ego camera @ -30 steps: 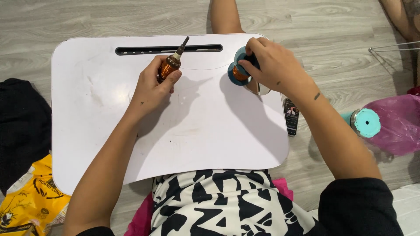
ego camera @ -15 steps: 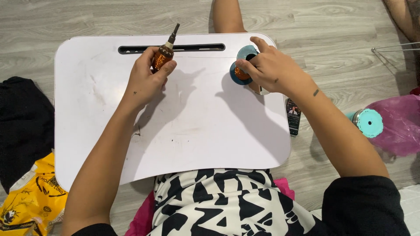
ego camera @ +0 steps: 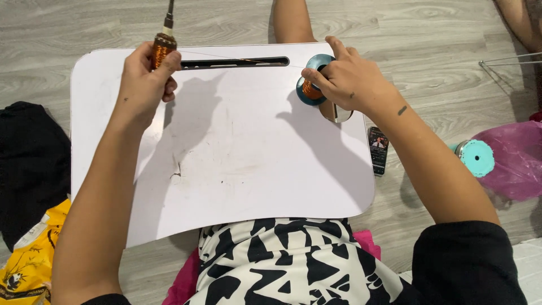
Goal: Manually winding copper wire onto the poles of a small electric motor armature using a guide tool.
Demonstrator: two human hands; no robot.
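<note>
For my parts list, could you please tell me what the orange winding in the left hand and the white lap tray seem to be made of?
The glossy orange winding looks like bare or enamelled copper wire: metallic sheen, and a thin strand runs to the blue spool. The white lap tray looks like matte moulded plastic, scuffed, with rounded corners.

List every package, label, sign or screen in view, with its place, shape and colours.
Phone: on the floor by the right edge of the white lap table; slim dark rectangle, screen lit with a small picture.
Yellow bag: on the floor at bottom left; crinkled packet, yellow with dark and white print.
Pink plastic bag: on the floor at far right; translucent, crumpled, beside a teal spool.
</note>
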